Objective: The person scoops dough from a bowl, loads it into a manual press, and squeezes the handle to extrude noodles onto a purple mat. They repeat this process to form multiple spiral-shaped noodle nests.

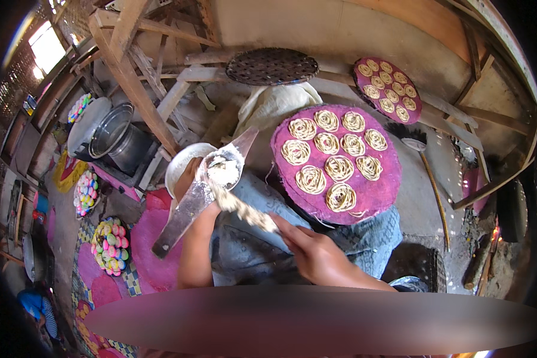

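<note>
My right hand (317,253) is closed round the end of a short stick (243,213) thickly coated in pale dough or batter. The stick's far end meets a round cup (232,166) that holds a white, doughy mass. This cup sits in a worn wooden plank (188,216), which slants across my left forearm. Partly hidden behind the plank, my left hand (189,174) grips it from the far side, beside a white bowl (178,162). Right of the cup, a round pink cloth-covered tray (378,194) rests by my knee and bears several coiled noodle-like rosettes (339,168).
A second tray of rosettes (389,89) leans at the far right, near a dark woven tray (272,65). On the left stand a big metal pot (128,146) on a stove and clusters of colourful rounded pieces (110,246). A long-handled brush (434,188) and firewood (483,262) lie right.
</note>
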A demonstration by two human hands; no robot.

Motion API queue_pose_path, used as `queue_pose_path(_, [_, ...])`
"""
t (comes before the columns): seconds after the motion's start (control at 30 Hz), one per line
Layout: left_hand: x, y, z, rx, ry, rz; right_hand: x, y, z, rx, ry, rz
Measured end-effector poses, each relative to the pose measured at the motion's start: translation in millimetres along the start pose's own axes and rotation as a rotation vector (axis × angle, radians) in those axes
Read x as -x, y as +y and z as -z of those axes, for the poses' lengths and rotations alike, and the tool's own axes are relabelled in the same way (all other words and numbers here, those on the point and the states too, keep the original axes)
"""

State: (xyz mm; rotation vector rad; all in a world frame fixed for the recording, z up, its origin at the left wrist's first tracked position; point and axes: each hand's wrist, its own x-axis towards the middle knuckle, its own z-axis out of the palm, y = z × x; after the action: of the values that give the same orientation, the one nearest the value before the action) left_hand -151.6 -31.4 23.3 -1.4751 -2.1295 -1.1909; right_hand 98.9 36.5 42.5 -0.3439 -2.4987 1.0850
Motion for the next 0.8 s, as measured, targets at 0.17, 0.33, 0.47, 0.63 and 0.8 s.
queue_pose_path(0.17, [1.8, 1.3, 3.5, -0.261, 0.172, -0.159, -2.4, 9.6, 27.2, -0.093, 0.094, -0.25])
queue_pose_path(0.33, [3.6, -7.8, -9.0, -0.233, 0.036, -0.071, 9.5, 2.3, 5.4, -0.138, 0.023, -0.144])
queue_pose_path(0.47, [26.7, -49.2, 11.7, -0.2, 0.331, -0.003, 63.8, 0.9, 58.7, -0.221, 0.0, -0.157])
queue_pose_path(0.63, [32.8, -77.4, 92.6, -0.131, 0.538, -0.168, 205.7, 1.5, 148.8, 0.071, 0.785, -0.962])
queue_pose_path(0.8, [0.4, -27.5, 124.8, 1.133, 0.525, 0.075, 258.6, 17.2, 132.5, 0.646, 0.19, -1.276])
